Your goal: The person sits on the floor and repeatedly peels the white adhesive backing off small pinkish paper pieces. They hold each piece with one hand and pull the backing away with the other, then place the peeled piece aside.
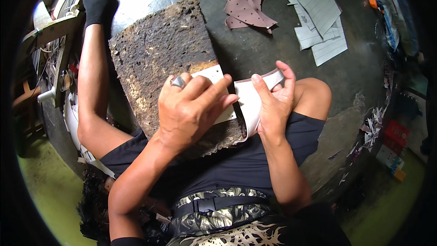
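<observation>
Grips with right hand (275, 107): thumb laid on the face of one curved white strip (248, 102) with a thin pinkish-brown edge, other fingers wrapped behind, one fingertip raised at the strip's upper end. Curls left hand (191, 105) palm-down over one flat white sheet (212, 72) with small dark dots near its edges; brings thumb tip and index tip near each other, slightly apart. Can't tell of anything pinched there. Wears one silver-coloured ring (177, 81) on a left finger.

Holds strip just right of sheet, lower end down by the near right corner of one rough, dark brown rectangular block (159, 41). Has sheet on that block, near its right edge. Has block between the legs, near end over dark shorts (223, 173).

Farther out on the dark grey floor (282, 50): shows at least two overlapping pink pieces with dark dots (248, 4); to their right, several overlapping white lined pieces (318, 7), exact count unclear. Shows one black sock (98, 7) at upper left.
</observation>
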Action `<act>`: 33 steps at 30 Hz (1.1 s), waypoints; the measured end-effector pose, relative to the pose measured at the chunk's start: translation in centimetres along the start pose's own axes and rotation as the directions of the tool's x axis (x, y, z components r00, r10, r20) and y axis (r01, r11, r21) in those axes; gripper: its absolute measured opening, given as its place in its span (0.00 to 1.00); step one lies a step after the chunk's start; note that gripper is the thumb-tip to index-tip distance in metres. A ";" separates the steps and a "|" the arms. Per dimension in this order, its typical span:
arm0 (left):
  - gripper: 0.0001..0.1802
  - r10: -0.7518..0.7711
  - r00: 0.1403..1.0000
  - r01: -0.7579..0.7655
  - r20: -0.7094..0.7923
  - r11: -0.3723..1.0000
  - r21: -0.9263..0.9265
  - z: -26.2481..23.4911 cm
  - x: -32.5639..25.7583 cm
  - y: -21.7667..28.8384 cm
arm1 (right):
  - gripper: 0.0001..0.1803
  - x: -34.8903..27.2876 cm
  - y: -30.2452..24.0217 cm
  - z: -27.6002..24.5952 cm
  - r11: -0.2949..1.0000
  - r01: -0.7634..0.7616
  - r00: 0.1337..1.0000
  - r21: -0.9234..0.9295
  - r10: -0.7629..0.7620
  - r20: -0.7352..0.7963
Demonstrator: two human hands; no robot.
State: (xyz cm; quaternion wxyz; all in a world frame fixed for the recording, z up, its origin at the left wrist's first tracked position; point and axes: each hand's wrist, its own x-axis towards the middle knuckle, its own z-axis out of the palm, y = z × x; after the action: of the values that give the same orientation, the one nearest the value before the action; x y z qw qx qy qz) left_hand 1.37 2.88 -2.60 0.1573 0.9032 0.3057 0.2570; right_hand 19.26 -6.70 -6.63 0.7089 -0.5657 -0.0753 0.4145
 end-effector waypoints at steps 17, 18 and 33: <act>0.07 -0.421 0.896 0.436 0.142 0.772 -0.462 -1.5 0.3 4.0 | 0.56 -2.2 -7.1 0.9 0.983 0.166 0.969 -0.076 -0.149 0.198; 0.08 -0.435 0.895 0.422 0.100 0.753 -0.505 -1.9 0.0 4.1 | 0.57 -1.6 -7.7 0.8 0.974 0.156 0.980 -0.161 -0.132 0.152; 0.13 -0.799 0.560 0.672 -0.218 0.592 -0.445 -17.1 -18.6 -4.4 | 0.47 21.6 3.1 -0.2 -0.366 0.798 0.534 -0.478 0.062 0.843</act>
State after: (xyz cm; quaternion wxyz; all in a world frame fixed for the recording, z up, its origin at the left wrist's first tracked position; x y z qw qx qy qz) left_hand -23.00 -3.38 2.64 0.3258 0.5788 0.6392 0.3875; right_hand 31.76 7.73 -17.18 0.0631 -0.6401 -0.7647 0.0385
